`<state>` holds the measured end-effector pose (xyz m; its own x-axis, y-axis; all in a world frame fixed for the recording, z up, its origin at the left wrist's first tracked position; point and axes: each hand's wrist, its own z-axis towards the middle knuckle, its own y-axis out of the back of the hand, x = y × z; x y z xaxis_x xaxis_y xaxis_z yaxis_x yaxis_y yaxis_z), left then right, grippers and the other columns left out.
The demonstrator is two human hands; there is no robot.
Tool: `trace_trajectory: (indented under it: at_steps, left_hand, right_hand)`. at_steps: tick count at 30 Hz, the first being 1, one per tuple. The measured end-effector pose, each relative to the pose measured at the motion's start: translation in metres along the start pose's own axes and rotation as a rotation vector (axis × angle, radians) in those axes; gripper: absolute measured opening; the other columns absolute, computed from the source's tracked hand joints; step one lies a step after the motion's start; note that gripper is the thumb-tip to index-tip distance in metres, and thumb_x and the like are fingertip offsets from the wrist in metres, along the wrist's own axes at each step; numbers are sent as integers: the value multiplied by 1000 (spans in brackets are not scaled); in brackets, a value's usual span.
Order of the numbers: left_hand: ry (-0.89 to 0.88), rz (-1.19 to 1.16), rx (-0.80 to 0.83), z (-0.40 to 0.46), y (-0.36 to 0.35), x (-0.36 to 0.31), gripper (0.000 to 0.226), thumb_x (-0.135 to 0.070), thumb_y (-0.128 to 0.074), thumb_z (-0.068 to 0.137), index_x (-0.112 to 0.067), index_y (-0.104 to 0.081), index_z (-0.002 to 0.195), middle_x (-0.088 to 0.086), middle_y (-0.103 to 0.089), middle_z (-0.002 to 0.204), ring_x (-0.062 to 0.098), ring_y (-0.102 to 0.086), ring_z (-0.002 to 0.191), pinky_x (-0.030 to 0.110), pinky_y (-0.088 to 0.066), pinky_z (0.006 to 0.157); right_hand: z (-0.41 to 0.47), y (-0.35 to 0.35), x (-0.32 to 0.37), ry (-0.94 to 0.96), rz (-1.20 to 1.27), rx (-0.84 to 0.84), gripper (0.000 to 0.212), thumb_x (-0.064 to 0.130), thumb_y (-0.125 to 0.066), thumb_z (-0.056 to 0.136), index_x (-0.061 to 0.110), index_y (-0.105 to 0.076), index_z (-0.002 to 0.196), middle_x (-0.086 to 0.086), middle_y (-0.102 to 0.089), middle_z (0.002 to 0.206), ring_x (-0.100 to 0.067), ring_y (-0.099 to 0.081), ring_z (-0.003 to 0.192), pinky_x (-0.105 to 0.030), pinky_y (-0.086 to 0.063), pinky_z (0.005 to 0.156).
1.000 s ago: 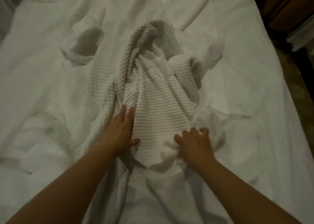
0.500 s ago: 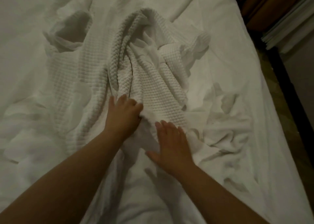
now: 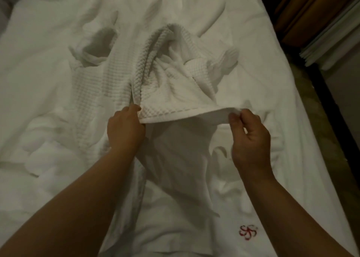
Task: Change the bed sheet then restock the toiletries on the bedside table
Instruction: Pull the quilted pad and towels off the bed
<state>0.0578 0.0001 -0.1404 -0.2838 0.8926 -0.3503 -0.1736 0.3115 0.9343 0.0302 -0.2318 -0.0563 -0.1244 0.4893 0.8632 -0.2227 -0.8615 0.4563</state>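
A white waffle-textured cloth lies crumpled in the middle of the bed, over a rumpled white sheet. My left hand grips the left end of the cloth's near hem. My right hand pinches the right end of the same hem between thumb and fingers. The hem is stretched between both hands and lifted a little above the sheet. A small red embroidered emblem shows on the white fabric near my right forearm.
The bed's right edge runs diagonally, with dark floor beyond it. At the upper right stand brown drapes and a stack of white folded linen. More bunched white fabric lies at the top centre.
Both hands moved from resting on the bunched cloth to holding its near hem. They have spread apart and lifted the edge taut. The camera view shifted slightly.
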Motion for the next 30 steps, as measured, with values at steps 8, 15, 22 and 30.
trace_trajectory:
  at_steps: [8,15,22,30]
  left_hand:
    - [136,-626,-21,-18,43,-33,26,-13,-42,93,-8,-62,109,5,-62,98,21,-57,95,26,-38,78]
    - [-964,104,205,-71,66,-19,37,-27,-37,84,-14,-67,99,11,-65,77,31,-64,65,34,-50,59]
    - [-495,18,692,-140,31,58,34,-28,-50,94,-22,-53,127,1,-49,129,20,-44,120,29,-32,101]
    - [291,-313,611,-125,1,48,69,-27,-67,84,2,-35,138,18,-45,135,32,-45,123,32,-37,100]
  right_hand:
    - [-60,50,-55,-401,-94,170,26,11,-51,94,26,-60,76,9,-65,66,-1,-62,64,-18,-45,68]
    - [-116,56,-64,-635,-148,-85,20,7,-48,91,17,-62,81,-8,-66,82,-29,-64,84,-35,-48,75]
    - [-132,33,-52,-1076,313,-212,12,16,-53,92,7,-59,89,-7,-60,89,-23,-57,75,-17,-44,46]
    - [-123,20,-52,-1002,373,-215,22,2,-52,92,10,-57,111,-8,-61,96,-20,-58,83,-30,-48,71]
